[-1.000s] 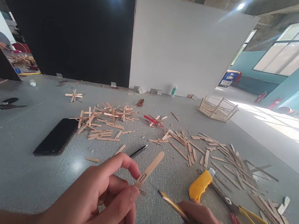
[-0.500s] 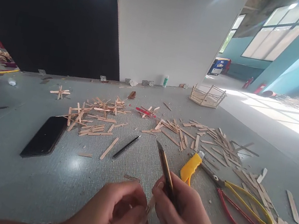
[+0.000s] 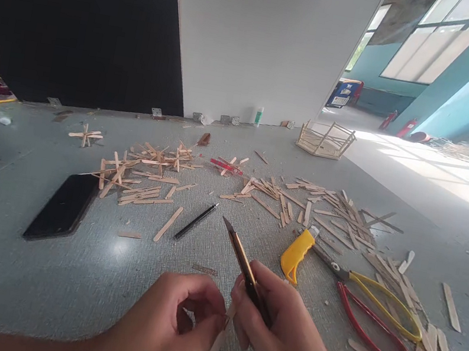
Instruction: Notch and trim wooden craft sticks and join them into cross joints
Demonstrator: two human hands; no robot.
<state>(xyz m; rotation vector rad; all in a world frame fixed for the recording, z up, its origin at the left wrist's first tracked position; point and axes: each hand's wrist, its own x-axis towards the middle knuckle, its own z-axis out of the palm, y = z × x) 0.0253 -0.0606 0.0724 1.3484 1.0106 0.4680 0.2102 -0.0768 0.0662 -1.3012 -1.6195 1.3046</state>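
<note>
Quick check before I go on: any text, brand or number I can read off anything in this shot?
None legible.
White bottle with green cap: any label too small to read.
Blue and red object in the far room: markings blurred.
Yellow utility knife, black phone: no visible print.

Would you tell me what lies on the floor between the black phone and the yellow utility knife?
In the head view, a loose wooden stick and a black pen lie between the phone and yellow knife.

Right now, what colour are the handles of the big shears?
One red, one yellow: shears, head view.
</note>
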